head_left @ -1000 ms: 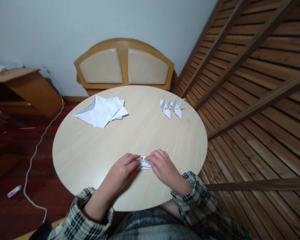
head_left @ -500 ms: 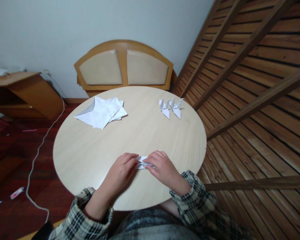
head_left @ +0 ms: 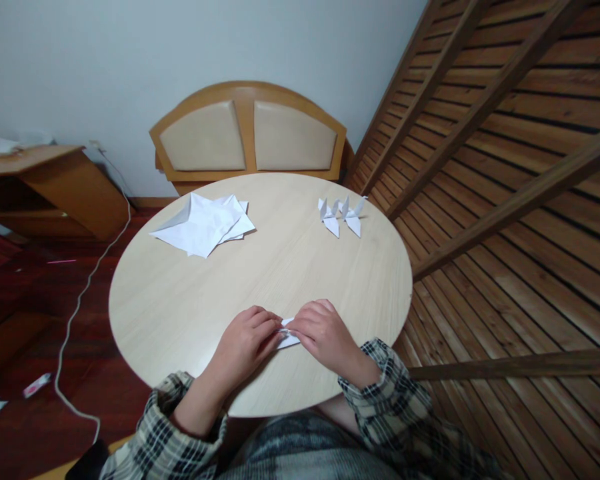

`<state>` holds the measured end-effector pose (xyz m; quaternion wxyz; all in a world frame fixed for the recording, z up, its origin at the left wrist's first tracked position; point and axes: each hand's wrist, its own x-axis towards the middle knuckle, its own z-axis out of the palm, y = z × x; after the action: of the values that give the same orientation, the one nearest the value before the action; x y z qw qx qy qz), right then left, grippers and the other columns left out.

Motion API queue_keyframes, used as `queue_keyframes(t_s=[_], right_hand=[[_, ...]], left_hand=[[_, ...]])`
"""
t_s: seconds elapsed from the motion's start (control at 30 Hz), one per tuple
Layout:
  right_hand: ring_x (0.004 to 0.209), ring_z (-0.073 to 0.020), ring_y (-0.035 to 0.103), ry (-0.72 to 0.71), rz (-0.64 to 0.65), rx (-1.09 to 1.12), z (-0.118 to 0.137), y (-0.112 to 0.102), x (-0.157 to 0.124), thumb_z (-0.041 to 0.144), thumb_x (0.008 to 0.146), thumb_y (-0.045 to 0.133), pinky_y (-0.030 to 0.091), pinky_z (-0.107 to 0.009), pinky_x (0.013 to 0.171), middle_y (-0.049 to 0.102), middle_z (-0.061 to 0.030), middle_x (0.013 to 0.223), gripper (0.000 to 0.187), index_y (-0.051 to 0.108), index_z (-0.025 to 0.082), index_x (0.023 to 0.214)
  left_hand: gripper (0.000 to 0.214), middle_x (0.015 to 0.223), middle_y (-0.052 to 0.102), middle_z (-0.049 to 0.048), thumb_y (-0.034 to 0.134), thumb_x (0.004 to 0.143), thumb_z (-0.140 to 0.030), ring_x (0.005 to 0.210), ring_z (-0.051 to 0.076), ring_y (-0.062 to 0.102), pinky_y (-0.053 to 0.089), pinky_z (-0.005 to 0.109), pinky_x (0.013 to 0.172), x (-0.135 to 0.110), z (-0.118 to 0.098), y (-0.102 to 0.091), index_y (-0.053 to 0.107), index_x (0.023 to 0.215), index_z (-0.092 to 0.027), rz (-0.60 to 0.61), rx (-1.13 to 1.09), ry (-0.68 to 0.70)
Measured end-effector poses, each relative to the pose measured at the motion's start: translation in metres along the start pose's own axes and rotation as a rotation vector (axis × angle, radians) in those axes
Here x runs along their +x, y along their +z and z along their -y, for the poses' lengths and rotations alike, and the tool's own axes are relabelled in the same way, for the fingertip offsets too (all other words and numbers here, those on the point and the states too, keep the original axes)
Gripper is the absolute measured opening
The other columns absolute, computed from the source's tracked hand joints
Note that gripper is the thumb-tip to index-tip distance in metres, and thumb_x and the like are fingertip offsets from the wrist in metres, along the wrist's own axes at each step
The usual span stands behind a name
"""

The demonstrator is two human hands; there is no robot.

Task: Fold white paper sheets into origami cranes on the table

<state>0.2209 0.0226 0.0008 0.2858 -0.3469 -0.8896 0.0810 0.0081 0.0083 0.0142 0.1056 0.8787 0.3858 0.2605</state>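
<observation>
A small folded piece of white paper lies near the front of the round table. My left hand is closed on its left side, fingertips pressed to the fold. From the right, my right hand grips the other side, its fingers bent over the paper. The fingertips of both hands nearly meet at the middle and cover much of the folds. Two white origami cranes stand side by side at the table's far right.
Several loose white paper sheets lie overlapping at the far left of the table. A headboard stands behind it. To the right leans a slatted wooden wall. A pale cable runs along the floor on the left.
The folded paper has turned slightly, and more of its lower front part shows. My fingertips have drawn closer together over its middle, with the right hand shifting a little.
</observation>
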Motion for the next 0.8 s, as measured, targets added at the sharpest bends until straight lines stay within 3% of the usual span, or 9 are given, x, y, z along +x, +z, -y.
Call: queue_keyframes(t_s=[0.13,0.27,0.4,0.5,0.67,0.8], right_hand=[[0.093,-0.0182,0.061,-0.019,-0.056,0.014,0.002,-0.003,0.001,0.024,0.097,0.057,0.041,-0.037,0.085,0.073,0.0007,0.087,0.015,0.071,0.025,0.097],[0.103,-0.0195,0.060,-0.018,-0.214,0.029,0.005,-0.007,0.001,0.021,0.095,0.059,0.044,-0.039,0.090,0.074,0.0005,0.096,0.014,0.071,0.026,0.100],[0.114,-0.0233,0.057,0.031,-0.419,-0.053,0.009,-0.013,0.000,0.015,0.091,0.059,0.048,-0.045,0.095,0.070,-0.0031,0.117,0.027,0.069,0.029,0.111],[0.115,-0.0246,0.057,0.026,-0.513,-0.087,0.011,-0.015,0.000,0.013,0.089,0.060,0.050,-0.046,0.094,0.067,-0.0054,0.117,0.029,0.070,0.029,0.111],[0.109,-0.0215,0.059,-0.035,-0.499,-0.056,0.011,-0.014,0.003,0.010,0.088,0.063,0.053,-0.043,0.092,0.068,-0.0036,0.108,0.031,0.067,0.028,0.114],[0.108,-0.0210,0.058,-0.084,-0.481,-0.057,0.010,-0.012,0.004,0.010,0.086,0.067,0.051,-0.041,0.092,0.067,-0.0041,0.109,0.034,0.065,0.025,0.117]], left_hand=[[0.019,0.093,0.074,0.0071,0.051,0.100,-0.025,0.085,0.021,0.063,0.053,0.037,0.075,0.000,-0.001,0.001,0.068,0.100,-0.018,-0.016,0.001,0.016],[0.024,0.080,0.072,0.0060,0.049,0.101,-0.028,0.074,0.020,0.064,0.052,0.032,0.067,-0.002,-0.004,0.000,0.069,0.093,-0.017,-0.081,0.021,-0.030],[0.026,0.076,0.073,0.0042,0.048,0.101,-0.031,0.066,0.017,0.066,0.049,0.027,0.061,-0.005,-0.005,-0.002,0.069,0.095,-0.017,-0.159,-0.073,-0.218],[0.028,0.077,0.074,0.0034,0.047,0.100,-0.034,0.065,0.016,0.067,0.048,0.026,0.060,-0.007,-0.003,-0.002,0.069,0.096,-0.018,-0.184,-0.200,-0.382],[0.033,0.091,0.076,0.0073,0.045,0.097,-0.037,0.078,0.020,0.068,0.050,0.030,0.071,-0.007,0.000,-0.002,0.070,0.105,-0.015,-0.222,-0.358,-0.516],[0.035,0.096,0.075,0.0099,0.050,0.094,-0.040,0.083,0.021,0.067,0.051,0.032,0.075,-0.002,-0.002,-0.005,0.071,0.104,-0.013,-0.177,-0.574,-0.594]])
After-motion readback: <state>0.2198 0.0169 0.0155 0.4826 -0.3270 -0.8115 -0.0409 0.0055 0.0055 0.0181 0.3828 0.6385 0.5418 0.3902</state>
